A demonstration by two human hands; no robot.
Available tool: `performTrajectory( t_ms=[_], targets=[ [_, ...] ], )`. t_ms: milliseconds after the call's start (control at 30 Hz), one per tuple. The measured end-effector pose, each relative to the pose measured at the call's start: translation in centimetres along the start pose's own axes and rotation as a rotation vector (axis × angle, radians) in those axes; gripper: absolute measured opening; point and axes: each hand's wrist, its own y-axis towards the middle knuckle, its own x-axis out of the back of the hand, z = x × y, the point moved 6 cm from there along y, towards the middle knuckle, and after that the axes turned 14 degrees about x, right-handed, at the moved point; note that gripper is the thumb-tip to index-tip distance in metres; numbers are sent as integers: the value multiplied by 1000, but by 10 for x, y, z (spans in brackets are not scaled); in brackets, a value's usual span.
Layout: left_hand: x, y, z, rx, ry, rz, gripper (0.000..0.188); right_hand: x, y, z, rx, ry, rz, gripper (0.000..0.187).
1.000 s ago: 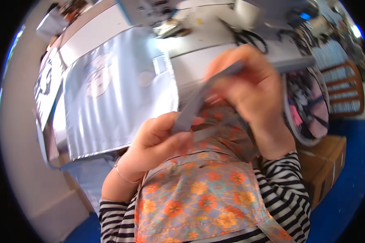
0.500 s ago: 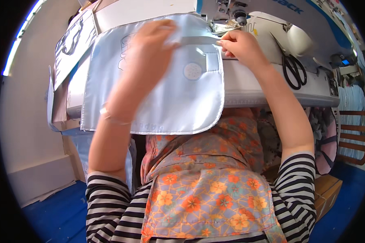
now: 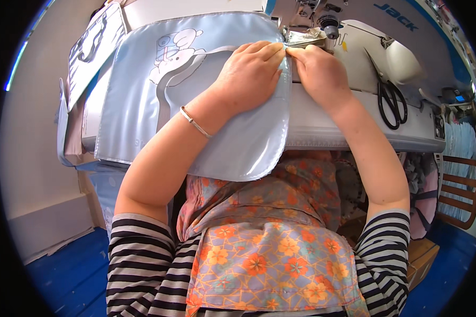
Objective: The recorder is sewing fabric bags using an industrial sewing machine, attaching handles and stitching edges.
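A shiny light-blue fabric panel with a rounded near corner and a printed cartoon animal lies on the sewing machine bed. A narrow pale-grey strap curves over it, its upper run passing under my left hand. My left hand rests on the panel near its right edge, fingers together, thumb and fingertips closed at the edge. Against them, my right hand is curled, pinching at the same edge. The strap's end between the fingertips is hidden. The needle and presser area sits just beyond both hands.
Black-handled scissors lie on the machine bed to the right. The sewing machine arm reaches across the upper right. A white piece with a dark strap stands at far left. A wooden rack holds stacked pale-blue pieces at right.
My left hand has moved right to meet my right hand at the panel's edge. The strap, earlier stretched between the hands, now curves over the panel. The round and rectangular patches no longer show.
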Motion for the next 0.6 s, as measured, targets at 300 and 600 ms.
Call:
performTrajectory(
  t_ms=[300, 600],
  targets=[
    [-6, 12, 12, -16, 14, 21, 42, 1, 2, 5, -97, -111, 190, 24],
    [34, 5, 30, 21, 194, -33, 45, 9, -6, 31, 183, 19, 29, 28]
  ],
)
